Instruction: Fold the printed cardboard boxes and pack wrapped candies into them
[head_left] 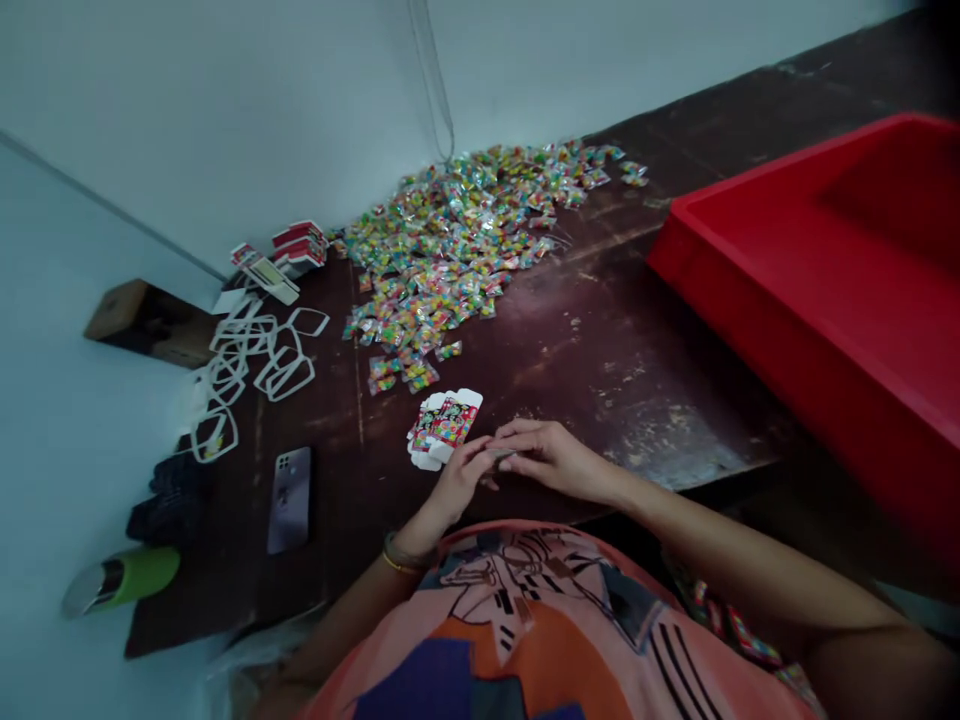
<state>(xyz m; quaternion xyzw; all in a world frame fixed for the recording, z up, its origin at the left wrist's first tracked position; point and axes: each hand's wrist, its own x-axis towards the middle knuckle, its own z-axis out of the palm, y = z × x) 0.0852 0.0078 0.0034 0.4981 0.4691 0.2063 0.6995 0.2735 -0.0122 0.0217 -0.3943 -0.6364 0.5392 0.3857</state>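
At the near edge of the desk [600, 340] our left hand [459, 478] and right hand [553, 457] meet. Both pinch a small piece [504, 457] that we cannot identify. A printed carton [444, 425] lies just beside our left fingertips, with a heap of colourful sachets [465, 240] beyond it.

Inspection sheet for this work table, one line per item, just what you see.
Surface: dark wooden table, worn and scuffed.
Job's things: printed carton beside the left hand; heap of colourful packets behind it.
Clutter: white card frames, stacked cartons, phone, green bottle, dark cloth.
Hands: left hand and right hand meet at the near edge; grip unclear.
Cables: thin cord hanging down the wall.
Surroundings: red tray on the right; pale wall.
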